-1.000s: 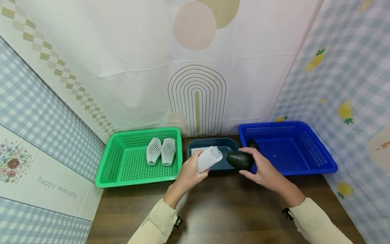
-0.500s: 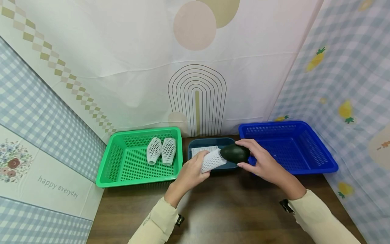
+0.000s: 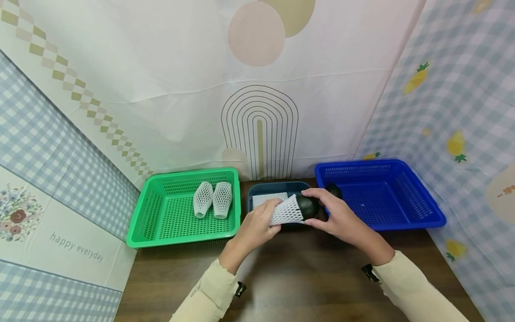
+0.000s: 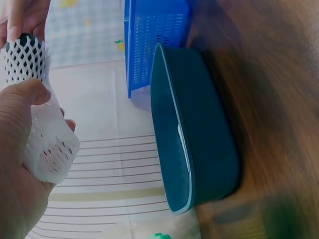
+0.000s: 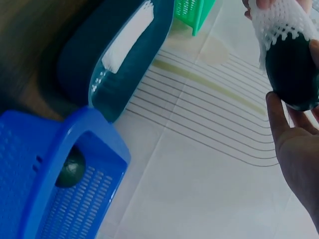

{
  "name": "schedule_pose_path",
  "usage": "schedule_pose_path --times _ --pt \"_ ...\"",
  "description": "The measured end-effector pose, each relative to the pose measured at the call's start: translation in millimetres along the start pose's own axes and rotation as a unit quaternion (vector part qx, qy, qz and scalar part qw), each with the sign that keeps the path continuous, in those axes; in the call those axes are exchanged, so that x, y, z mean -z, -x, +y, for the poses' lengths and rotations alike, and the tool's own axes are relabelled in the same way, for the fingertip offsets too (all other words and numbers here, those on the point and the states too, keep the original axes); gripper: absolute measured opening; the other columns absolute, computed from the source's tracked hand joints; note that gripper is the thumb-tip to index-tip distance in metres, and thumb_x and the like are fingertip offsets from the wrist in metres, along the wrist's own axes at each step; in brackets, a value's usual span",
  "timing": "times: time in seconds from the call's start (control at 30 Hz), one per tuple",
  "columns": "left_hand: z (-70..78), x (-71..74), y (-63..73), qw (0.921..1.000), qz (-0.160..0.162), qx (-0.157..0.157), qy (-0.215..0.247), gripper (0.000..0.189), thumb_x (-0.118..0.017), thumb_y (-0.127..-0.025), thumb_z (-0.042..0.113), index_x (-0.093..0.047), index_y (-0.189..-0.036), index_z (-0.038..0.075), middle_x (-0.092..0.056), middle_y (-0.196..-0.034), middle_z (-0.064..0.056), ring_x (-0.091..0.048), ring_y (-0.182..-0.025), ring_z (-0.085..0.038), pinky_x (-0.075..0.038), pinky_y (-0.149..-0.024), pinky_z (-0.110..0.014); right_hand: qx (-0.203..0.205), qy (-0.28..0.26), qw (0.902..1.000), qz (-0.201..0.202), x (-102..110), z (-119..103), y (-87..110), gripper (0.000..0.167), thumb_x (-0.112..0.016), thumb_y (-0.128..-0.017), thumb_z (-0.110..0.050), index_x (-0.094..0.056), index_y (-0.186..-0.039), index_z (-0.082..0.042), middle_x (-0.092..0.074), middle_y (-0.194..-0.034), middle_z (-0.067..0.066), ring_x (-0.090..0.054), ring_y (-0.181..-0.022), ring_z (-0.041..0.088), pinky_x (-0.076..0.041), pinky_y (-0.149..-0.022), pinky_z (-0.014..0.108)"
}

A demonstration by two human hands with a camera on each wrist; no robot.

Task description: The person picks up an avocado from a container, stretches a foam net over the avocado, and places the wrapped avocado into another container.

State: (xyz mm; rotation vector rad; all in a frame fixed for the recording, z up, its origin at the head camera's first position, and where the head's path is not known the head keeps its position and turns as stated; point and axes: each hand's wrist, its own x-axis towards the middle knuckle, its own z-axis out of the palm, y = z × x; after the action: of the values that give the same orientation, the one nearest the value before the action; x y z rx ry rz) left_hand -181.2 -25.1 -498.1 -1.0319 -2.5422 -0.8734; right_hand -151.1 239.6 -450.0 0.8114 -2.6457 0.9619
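Note:
My left hand (image 3: 255,226) grips a white foam net sleeve (image 3: 285,212) over the dark teal tub (image 3: 299,186). The sleeve's open end is stretched over one end of a dark green avocado (image 3: 308,207). My right hand (image 3: 339,219) holds the avocado by its other end, thumb and fingers on opposite sides. In the right wrist view the net's frayed edge covers the avocado's upper part, and the dark lower part (image 5: 293,74) is bare. In the left wrist view the avocado's skin shows through the mesh, while the sleeve's near end hangs slack below the thumb.
Flat white foam nets (image 3: 267,198) lie in the tub. To the left, a green basket (image 3: 181,242) holds two net-wrapped pieces (image 3: 203,200). On the right stands a blue basket (image 3: 436,221) with another dark avocado (image 3: 334,190) near its left wall. Patterned cloth walls enclose the wooden table.
My right hand has brought the avocado leftward to the sleeve, and its end has gone into the net's mouth. My left hand has shifted slightly right with the sleeve.

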Motion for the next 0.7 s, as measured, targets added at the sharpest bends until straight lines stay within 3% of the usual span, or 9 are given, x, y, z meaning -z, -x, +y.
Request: schedule_pose_path --times 0.17,0.43,0.7 --pt "2.7 -2.2 -0.3 0.9999 0.007 0.0 0.011 0.057 -0.079 -0.088 0.015 -0.054 -0.138 0.005 -0.067 -0.131 -0.011 -0.069 -0.109 -0.026 -0.058 -0.094 -0.043 0.023 0.006 0.9986 0.048 -8.4 -2.1 -0.7 0.072 -0.092 -0.076 -0.012 -0.056 -0.139 -0.012 -0.056 -0.14 0.008 -0.057 -0.122 0.02 -0.059 -0.088 0.04" --pt "6.5 -8.6 -0.1 0.9974 0.033 0.014 0.062 0.066 -0.085 -0.086 0.028 -0.053 -0.138 0.003 -0.067 -0.128 -0.013 -0.069 -0.107 -0.024 -0.059 -0.093 -0.041 0.004 0.005 0.9971 0.076 -16.9 -10.3 0.2 0.068 -0.093 -0.074 -0.015 -0.059 -0.132 -0.011 -0.06 -0.132 0.009 -0.062 -0.116 0.024 -0.06 -0.085 0.045" --pt "6.4 -8.4 -0.7 0.9969 0.029 0.011 0.072 0.072 -0.087 -0.084 0.032 -0.052 -0.139 0.004 -0.066 -0.13 -0.011 -0.067 -0.112 -0.023 -0.057 -0.095 -0.041 0.007 -0.027 0.9992 0.027 -6.5 -13.2 1.0 0.058 -0.086 -0.084 -0.01 -0.062 -0.136 -0.015 -0.059 -0.137 0.006 -0.062 -0.12 0.023 -0.06 -0.088 0.04"
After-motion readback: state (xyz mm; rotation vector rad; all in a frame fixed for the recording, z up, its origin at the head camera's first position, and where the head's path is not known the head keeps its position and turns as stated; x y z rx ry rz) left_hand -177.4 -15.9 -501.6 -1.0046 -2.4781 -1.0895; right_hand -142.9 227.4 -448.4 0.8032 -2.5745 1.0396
